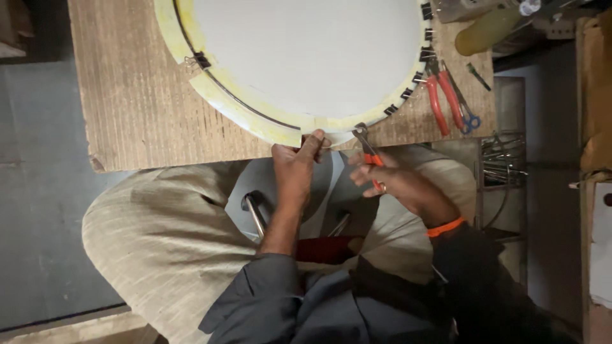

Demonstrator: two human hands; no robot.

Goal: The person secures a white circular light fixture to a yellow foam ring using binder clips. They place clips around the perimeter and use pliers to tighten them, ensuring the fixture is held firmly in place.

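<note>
A large round white disc with a yellowish rim lies on a wooden board. Black binder clips grip its right edge, and another one sits on the left. My left hand pinches the rim's near edge with thumb and fingers. My right hand holds small orange-handled pliers, their jaws touching the rim just right of my left thumb.
Red-handled pliers and small blue-handled scissors lie on the board's right side. A yellowish bottle lies at the top right. Metal tools fill a rack on the right. My knees sit under the board.
</note>
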